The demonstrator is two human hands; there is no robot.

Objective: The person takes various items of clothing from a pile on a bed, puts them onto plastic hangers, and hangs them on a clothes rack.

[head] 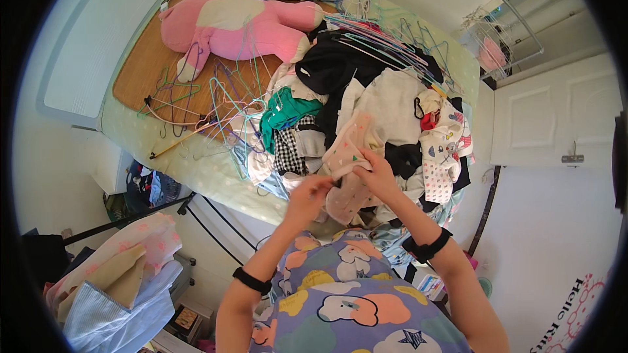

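Note:
A pale pink garment with small coloured triangles [349,149] is bunched in front of me, above a heap of clothes. My right hand [377,171] grips its folded edge between thumb and fingers. At the left end of that same edge, my left hand [314,198] pinches the cloth with its fingertips, slightly blurred. Part of the garment hangs below both hands. Just beyond it lies an off-white garment [395,103]. To the right is a white printed top [441,157], and to the left are a black-and-white checked cloth [289,152] and a green garment [287,113].
Tangled clothes hangers [216,113] lie left of the heap, partly on a brown mat [140,78]. More hangers [378,39] rest across black clothes. A large pink plush toy [235,29] lies at the far side. Clothes hang on a black rack [122,220] at lower left.

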